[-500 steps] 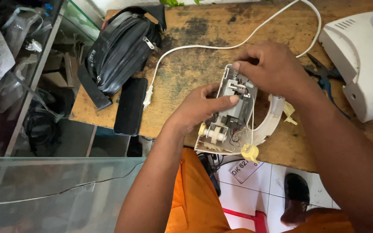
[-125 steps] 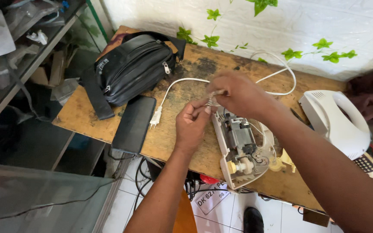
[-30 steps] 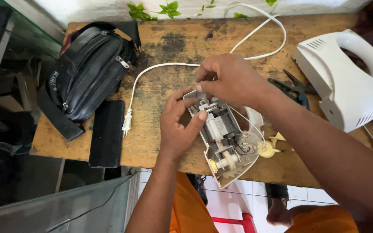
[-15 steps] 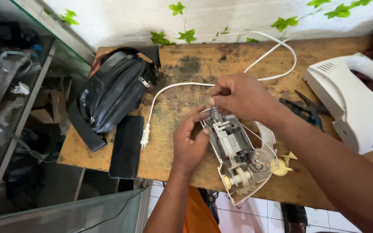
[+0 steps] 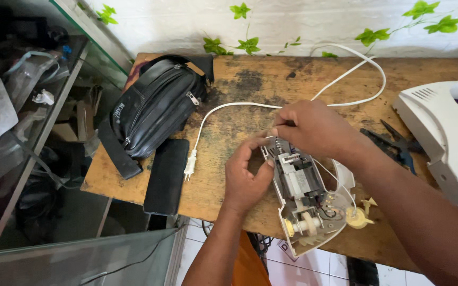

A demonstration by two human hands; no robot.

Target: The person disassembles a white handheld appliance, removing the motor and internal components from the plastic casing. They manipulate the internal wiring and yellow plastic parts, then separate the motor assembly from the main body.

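Opened mixer body (image 5: 306, 204) lying at the surface (image 5: 250, 79) front edge, pinched at its motor end by left hand (image 5: 246, 177) and right hand (image 5: 314, 127); thin wires could be torn by tugging.

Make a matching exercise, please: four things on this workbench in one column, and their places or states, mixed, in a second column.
Things:
1. black bag
2. phone
3. white plug
4. opened mixer body

Places or states:
A. under both hands, motor exposed
B. flat at the table's front edge
C. at the table's far left corner
D. loose end of the cord, unplugged

Pairs: 1-C, 2-B, 3-D, 4-A
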